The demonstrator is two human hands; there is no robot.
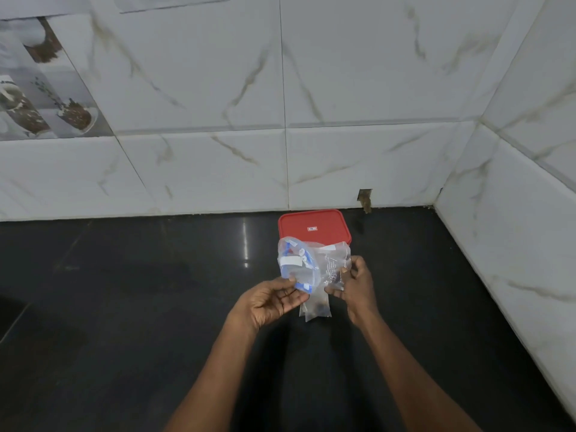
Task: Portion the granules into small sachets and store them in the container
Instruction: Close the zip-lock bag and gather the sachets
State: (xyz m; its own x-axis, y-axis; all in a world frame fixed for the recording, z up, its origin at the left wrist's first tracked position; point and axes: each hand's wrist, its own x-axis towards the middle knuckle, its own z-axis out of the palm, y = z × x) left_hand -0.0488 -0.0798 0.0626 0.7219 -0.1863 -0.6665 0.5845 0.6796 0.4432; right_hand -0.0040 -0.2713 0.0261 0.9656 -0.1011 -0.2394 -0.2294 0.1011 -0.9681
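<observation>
My left hand (271, 302) pinches a crumpled bundle of blue-zipped sachets (296, 263) between thumb and fingertips. My right hand (355, 285) grips the edge of a clear printed bag (335, 266) just beside the bundle and touching it. Between my hands a narrow filled sachet (314, 308) hangs with its long axis straight down. The dark bits low inside it look like granules, though I cannot be sure. The container (311, 226) sits directly beyond my hands on the black counter (124, 307), near the far wall. Its red lid is on and its long side runs left to right. My right hand looks slightly nearer, so I judge it should lift the lid.
</observation>
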